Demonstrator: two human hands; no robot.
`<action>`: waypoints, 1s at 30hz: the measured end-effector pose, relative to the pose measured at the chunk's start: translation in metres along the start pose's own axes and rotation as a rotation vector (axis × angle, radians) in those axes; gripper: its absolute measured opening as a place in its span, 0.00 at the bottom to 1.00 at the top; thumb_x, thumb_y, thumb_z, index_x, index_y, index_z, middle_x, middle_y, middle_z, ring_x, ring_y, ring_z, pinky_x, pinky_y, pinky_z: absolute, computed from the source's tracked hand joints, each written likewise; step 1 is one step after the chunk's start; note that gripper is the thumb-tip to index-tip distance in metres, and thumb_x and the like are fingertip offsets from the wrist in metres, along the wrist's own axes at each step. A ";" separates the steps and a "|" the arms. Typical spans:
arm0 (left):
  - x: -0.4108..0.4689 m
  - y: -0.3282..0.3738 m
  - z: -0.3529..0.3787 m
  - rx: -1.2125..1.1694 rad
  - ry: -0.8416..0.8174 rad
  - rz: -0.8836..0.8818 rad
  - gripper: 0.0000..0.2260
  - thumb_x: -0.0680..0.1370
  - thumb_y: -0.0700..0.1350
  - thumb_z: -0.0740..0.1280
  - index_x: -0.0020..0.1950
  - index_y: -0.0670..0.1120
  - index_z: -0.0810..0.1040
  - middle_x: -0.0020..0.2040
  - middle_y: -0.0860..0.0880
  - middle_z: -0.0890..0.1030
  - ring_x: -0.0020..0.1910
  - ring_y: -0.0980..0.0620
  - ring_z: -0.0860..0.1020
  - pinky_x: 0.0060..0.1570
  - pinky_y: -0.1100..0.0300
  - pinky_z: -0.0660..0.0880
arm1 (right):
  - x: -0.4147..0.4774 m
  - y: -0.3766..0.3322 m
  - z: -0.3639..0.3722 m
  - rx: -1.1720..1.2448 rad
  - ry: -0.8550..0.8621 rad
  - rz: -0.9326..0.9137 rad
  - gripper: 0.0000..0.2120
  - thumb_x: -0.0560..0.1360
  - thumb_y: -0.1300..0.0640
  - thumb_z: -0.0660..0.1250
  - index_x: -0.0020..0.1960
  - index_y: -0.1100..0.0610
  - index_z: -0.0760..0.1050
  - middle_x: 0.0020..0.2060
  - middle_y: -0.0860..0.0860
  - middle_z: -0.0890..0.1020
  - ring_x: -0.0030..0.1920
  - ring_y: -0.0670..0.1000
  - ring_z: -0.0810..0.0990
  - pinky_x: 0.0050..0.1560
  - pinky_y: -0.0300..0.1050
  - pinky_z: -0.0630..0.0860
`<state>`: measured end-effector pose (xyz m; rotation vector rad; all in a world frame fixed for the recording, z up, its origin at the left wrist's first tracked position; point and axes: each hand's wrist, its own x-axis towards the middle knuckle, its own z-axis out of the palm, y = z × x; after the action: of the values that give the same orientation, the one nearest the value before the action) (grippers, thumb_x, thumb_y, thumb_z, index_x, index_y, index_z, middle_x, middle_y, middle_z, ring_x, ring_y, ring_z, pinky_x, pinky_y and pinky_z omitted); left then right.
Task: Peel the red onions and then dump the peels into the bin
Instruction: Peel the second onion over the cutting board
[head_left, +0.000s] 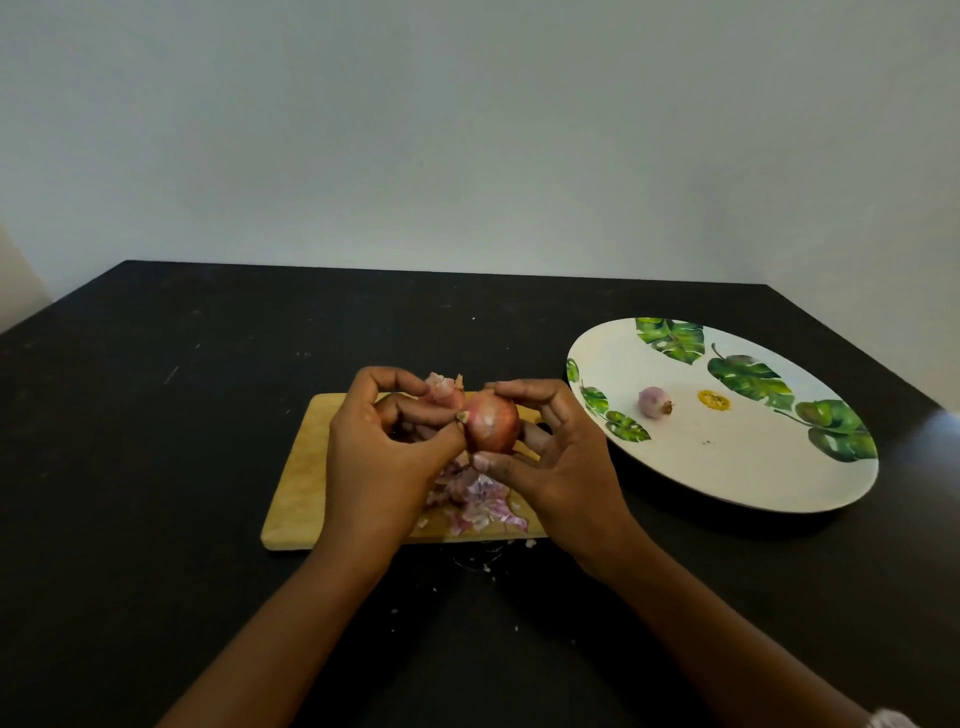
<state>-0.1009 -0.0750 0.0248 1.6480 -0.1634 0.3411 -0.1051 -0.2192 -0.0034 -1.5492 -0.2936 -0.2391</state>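
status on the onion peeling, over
Left hand and right hand grip the round red onion. Pinkish peel pile on the pale wooden cutting board below. Nothing in the way.

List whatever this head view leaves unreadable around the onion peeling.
- Bin: none in the head view; outside the frame.
- Pinkish piece behind the held red onion: partly covered by the left hand; whole onion or peel, unclear.
- Red onion's far side: hidden by the right hand.
- Yellow spot on the plate: too blurred to tell print from scrap.
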 end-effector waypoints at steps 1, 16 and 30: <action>-0.001 0.000 0.001 -0.004 0.010 -0.004 0.16 0.67 0.32 0.72 0.47 0.47 0.72 0.34 0.49 0.82 0.36 0.60 0.81 0.36 0.72 0.74 | 0.000 0.000 0.000 0.001 -0.006 0.002 0.25 0.66 0.72 0.74 0.57 0.53 0.73 0.58 0.51 0.78 0.58 0.49 0.80 0.50 0.42 0.80; 0.001 0.003 0.001 -0.050 0.036 -0.121 0.15 0.66 0.37 0.70 0.48 0.48 0.70 0.38 0.47 0.81 0.40 0.52 0.81 0.41 0.59 0.78 | -0.002 0.000 0.001 0.148 -0.097 0.197 0.22 0.71 0.58 0.71 0.64 0.51 0.74 0.62 0.52 0.79 0.60 0.53 0.80 0.57 0.54 0.79; 0.008 0.004 -0.004 -0.391 -0.019 -0.356 0.08 0.74 0.33 0.64 0.46 0.46 0.72 0.31 0.50 0.79 0.30 0.57 0.78 0.37 0.59 0.74 | 0.005 -0.004 -0.005 0.573 0.010 0.435 0.20 0.74 0.47 0.62 0.58 0.60 0.73 0.46 0.59 0.84 0.40 0.53 0.82 0.43 0.46 0.80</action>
<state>-0.0954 -0.0709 0.0311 1.2619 0.0500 0.0175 -0.1017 -0.2244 0.0016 -1.0081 -0.0044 0.1709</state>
